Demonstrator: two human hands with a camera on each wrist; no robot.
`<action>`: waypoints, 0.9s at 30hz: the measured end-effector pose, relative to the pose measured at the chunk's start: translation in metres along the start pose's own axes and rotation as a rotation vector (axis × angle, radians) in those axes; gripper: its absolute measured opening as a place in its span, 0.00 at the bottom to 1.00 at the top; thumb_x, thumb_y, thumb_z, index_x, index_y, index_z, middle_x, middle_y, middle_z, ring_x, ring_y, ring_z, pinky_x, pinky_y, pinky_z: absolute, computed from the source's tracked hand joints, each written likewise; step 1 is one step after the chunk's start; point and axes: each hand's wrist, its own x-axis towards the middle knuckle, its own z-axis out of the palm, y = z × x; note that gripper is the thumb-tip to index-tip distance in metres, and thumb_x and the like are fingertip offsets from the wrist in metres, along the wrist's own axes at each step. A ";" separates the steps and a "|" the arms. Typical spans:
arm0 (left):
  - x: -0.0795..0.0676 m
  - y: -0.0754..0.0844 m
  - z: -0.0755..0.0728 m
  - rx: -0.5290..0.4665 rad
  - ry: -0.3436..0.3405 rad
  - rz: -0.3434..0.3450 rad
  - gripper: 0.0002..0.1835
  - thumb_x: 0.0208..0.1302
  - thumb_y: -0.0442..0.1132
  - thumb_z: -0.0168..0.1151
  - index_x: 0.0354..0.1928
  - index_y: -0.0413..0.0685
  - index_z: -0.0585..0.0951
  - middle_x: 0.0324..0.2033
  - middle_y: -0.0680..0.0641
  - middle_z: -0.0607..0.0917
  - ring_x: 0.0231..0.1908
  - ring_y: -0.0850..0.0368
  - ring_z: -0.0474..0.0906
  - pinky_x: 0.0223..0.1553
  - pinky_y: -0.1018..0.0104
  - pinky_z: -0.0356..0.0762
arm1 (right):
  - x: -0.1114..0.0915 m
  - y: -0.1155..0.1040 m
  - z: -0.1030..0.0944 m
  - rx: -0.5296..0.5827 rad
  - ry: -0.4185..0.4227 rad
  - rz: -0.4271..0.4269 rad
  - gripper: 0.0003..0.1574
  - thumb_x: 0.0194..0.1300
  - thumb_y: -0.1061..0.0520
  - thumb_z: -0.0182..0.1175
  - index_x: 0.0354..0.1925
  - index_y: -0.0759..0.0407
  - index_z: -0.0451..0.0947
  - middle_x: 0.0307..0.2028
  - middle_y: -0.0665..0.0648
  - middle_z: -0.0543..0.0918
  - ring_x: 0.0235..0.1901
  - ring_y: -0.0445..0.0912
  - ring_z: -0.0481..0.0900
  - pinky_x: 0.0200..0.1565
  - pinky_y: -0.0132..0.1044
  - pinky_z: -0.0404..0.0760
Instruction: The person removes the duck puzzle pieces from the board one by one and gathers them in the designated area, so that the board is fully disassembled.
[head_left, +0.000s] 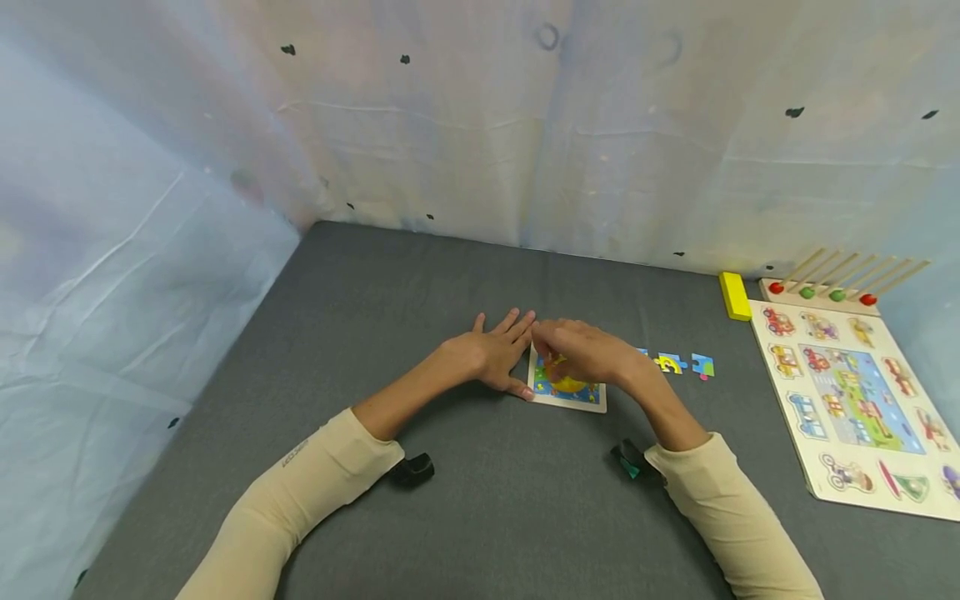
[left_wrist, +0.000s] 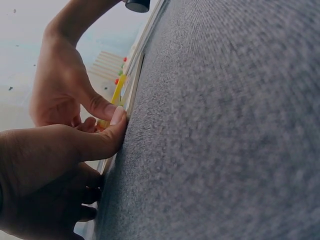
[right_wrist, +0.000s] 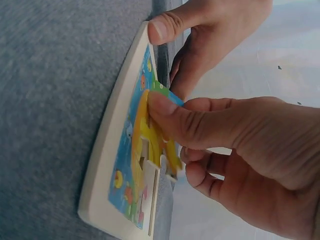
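Observation:
A small wooden jigsaw board [head_left: 567, 404] with a pale rim and a blue sea picture lies on the grey table. My left hand [head_left: 498, 354] is spread flat at its left side, the thumb pressing the near left corner. Over the board, my right hand [head_left: 583, 350] pinches a yellow jigsaw piece [right_wrist: 156, 146] between thumb and fingers. In the right wrist view that piece is tilted above the board, its far part hidden by the fingers. Bare pale wood shows in the tray beside it. Right of the board lie loose jigsaw pieces [head_left: 670, 363].
Farther right is a large picture-puzzle board [head_left: 798, 450] with vehicles and toys. Behind it stands a wooden peg rack [head_left: 821, 296] with red and green beads, next to a yellow block [head_left: 735, 296]. A pale sheet [head_left: 480, 133] hangs behind the table.

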 end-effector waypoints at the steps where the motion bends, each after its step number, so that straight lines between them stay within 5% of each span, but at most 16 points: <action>1: 0.000 0.000 0.000 0.000 0.000 0.001 0.60 0.68 0.73 0.57 0.86 0.53 0.37 0.84 0.50 0.27 0.85 0.49 0.22 0.81 0.31 0.35 | 0.000 0.001 0.000 0.015 0.002 -0.008 0.19 0.58 0.67 0.76 0.38 0.59 0.74 0.38 0.56 0.81 0.37 0.47 0.78 0.45 0.43 0.78; 7: 0.000 -0.001 -0.001 -0.001 -0.006 0.002 0.60 0.68 0.72 0.57 0.85 0.52 0.36 0.84 0.50 0.26 0.85 0.49 0.21 0.81 0.31 0.35 | 0.000 0.005 -0.001 0.065 -0.002 -0.016 0.22 0.62 0.68 0.72 0.52 0.63 0.76 0.49 0.61 0.84 0.45 0.52 0.83 0.48 0.48 0.84; 17: 0.001 0.001 0.001 0.004 -0.003 -0.006 0.62 0.67 0.74 0.56 0.85 0.54 0.33 0.84 0.51 0.27 0.85 0.50 0.22 0.82 0.32 0.34 | -0.002 0.012 -0.004 0.133 0.031 -0.119 0.08 0.70 0.70 0.63 0.47 0.67 0.78 0.35 0.60 0.84 0.31 0.46 0.80 0.36 0.35 0.80; 27: 0.003 -0.001 0.002 0.015 0.007 -0.009 0.62 0.68 0.74 0.56 0.85 0.54 0.32 0.84 0.51 0.27 0.85 0.51 0.22 0.82 0.33 0.35 | -0.017 0.014 -0.028 0.176 -0.032 0.001 0.05 0.75 0.68 0.60 0.47 0.65 0.77 0.35 0.60 0.84 0.30 0.50 0.80 0.34 0.34 0.79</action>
